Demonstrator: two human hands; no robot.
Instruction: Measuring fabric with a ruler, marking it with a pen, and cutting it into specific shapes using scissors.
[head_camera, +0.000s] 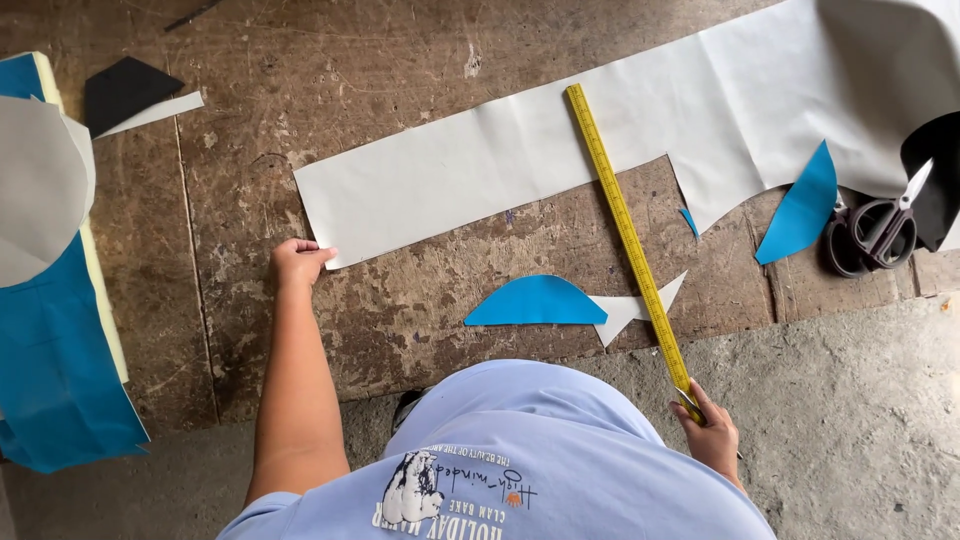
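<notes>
Grey-white sheet material, a long strip (480, 165), lies flat across a scarred brown wooden board (250, 150) and widens toward the upper right. Left hand (298, 264) pinches the strip's lower left corner, fingers curled closed on the edge. Right hand (712, 432) closed around the near end of a long yellow measuring ruler (628, 240). The ruler runs diagonally away from the person, crosses the strip, and its far end rests just past the strip's upper edge.

Between the arms, on the board: a blue half-moon offcut (537, 302), touching a small white pointed scrap (625, 310) that lies partly under the ruler. To the right, a blue curved triangular piece (803, 208), and just beside it black-handled scissors (880, 228) with the blades pointing up-right.

Far left: a blue sheet over pale foam (55, 370), with a grey rounded piece (40, 190) on top. Black scrap (125, 88) near the upper left. Concrete floor (850, 420) below the board's edge.
</notes>
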